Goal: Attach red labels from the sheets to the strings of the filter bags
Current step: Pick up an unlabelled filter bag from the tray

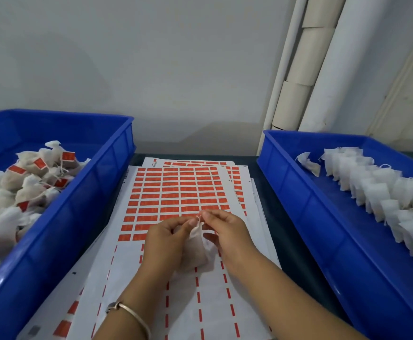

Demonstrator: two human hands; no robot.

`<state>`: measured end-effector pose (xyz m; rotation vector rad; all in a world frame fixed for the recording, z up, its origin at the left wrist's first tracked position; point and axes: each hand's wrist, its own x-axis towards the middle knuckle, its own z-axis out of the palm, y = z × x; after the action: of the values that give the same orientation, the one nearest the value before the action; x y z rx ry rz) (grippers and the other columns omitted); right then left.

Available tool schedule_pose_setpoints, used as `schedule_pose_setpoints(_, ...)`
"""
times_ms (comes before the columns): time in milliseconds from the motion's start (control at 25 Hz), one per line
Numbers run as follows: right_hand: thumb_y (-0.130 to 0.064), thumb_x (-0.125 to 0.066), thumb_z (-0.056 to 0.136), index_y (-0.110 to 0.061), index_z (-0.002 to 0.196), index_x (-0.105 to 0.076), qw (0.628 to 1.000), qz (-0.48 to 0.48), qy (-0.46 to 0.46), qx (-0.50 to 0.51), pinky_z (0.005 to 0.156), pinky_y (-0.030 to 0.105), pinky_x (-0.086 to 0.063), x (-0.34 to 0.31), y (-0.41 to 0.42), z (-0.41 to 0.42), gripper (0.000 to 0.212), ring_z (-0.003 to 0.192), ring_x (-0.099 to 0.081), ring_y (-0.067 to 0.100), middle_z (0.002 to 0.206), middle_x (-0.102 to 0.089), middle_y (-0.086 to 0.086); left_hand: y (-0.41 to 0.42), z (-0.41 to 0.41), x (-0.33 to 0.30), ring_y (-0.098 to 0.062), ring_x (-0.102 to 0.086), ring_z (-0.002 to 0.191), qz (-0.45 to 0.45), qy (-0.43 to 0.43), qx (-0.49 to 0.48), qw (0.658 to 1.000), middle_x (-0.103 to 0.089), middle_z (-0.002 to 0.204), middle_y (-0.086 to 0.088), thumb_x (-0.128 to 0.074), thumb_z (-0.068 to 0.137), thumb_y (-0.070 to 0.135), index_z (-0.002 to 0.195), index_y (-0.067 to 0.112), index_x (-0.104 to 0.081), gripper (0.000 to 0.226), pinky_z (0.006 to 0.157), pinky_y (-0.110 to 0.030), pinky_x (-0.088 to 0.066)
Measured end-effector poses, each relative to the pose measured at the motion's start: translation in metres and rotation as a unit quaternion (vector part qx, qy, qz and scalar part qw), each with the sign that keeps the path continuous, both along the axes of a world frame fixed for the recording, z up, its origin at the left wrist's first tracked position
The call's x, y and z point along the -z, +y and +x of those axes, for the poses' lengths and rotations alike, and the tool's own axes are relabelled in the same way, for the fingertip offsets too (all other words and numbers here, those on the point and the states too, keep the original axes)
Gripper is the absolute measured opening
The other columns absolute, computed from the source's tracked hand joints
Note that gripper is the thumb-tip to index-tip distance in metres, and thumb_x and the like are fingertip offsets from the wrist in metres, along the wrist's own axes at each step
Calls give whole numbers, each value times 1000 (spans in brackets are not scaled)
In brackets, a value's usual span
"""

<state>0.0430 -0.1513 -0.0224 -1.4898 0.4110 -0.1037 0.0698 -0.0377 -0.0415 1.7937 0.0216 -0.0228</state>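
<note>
Both hands meet over the middle of the label sheets, forearms coming in from the lower edge and angling toward each other. The left hand (167,238) is curled around a white filter bag (199,251), its fingers wrapped about the bag's left side and its thumb and forefinger raised to the gathered top. The right hand (227,229) comes in from the other side, thumb and forefinger closed in a pinch on the bag's string (199,218) at the neck, the remaining fingers loosely bent below. The fingertips of the two hands almost touch at that point. A thin metal bangle (130,312) circles the left wrist.

Directly beneath the hands lies the top label sheet (176,192); rows of red labels fill its part beyond the fingers, while the part under the wrists shows only bare backing with red dashes. More sheets (247,192) fan out under it on the right-hand side.

Well out from the left hand stands a blue bin (82,207) heaped with filled bags carrying red tags (39,163). Well out from the right hand, another blue bin (298,204) holds a row of untagged white bags (372,185).
</note>
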Motion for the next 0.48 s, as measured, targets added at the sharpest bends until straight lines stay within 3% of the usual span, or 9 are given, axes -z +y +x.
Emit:
schedule_pose_setpoints(120,-15,-56,94,-26,91,-73,997,67,-22,-15,88,33,-55,7,2,4,21,98,-66,21,103,-71,-6,3,1,-4,-5,-54,69,2,13,-31,999,-56,68,29,-66,79,38,64,40,-60,17,47,-8,-35)
schedule_pose_setpoints(240,-37,-67,83,-48,82,-72,997,16,-64,-43,83,29,-54,9,11,4,12,96,-66,15,93,-70,-24,5,0,-3,-1,-58,65,-5,8,-13,1000,-58,58,34,-64,82,37,63,40,-61,19,41,-3,-35)
schedule_pose_setpoints(320,-33,-70,81,-55,78,-69,995,-24,-92,-37,85,29,-55,11,10,7,22,93,-67,11,90,-69,-29,7,-2,-3,4,-59,65,-11,-5,1,1000,-57,59,39,-64,82,35,63,42,-62,20,45,-3,-37)
schedule_pose_setpoints(480,-20,-72,81,-30,84,-74,995,3,-100,4,82,31,-57,15,1,7,11,88,-70,12,90,-72,-20,6,-3,-3,-1,-57,75,-8,-11,4,1000,-58,65,36,-66,79,37,64,43,-63,17,57,-11,-38)
